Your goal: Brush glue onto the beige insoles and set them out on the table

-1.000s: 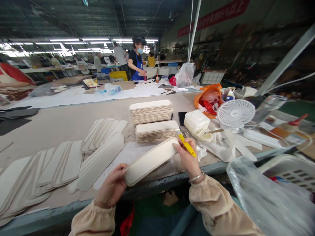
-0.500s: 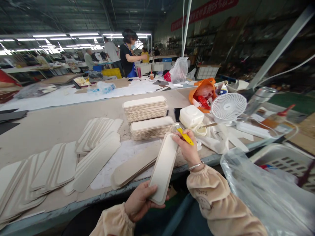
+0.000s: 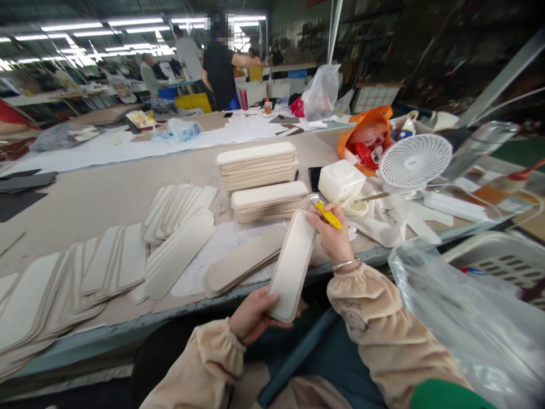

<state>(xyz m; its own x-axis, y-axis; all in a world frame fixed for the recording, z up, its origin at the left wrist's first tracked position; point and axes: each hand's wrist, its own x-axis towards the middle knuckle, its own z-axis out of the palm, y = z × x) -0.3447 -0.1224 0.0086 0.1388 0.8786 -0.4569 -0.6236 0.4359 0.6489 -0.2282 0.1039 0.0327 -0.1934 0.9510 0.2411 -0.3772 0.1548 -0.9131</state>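
Note:
A long pale panel with rounded corners is held tilted over the table's front edge. Its lower end lies in my left hand, thumb on top and fingers beneath. My right hand pinches the upper corner and also grips a yellow-handled brush, whose head points away to the left. Just behind are two neat stacks of similar panels, a nearer stack and a farther stack. A few darker beige panels lie beside the held one, partly hidden by it.
Fanned panels spread over the left of the table. To the right are a white container, a small cup, a white fan and an orange bag. A plastic sheet drapes by a basket. A person stands beyond.
The view has tipped downward and shifted, so the table sits higher in it. Both hands keep their hold on the panel and brush. The person beyond has turned away.

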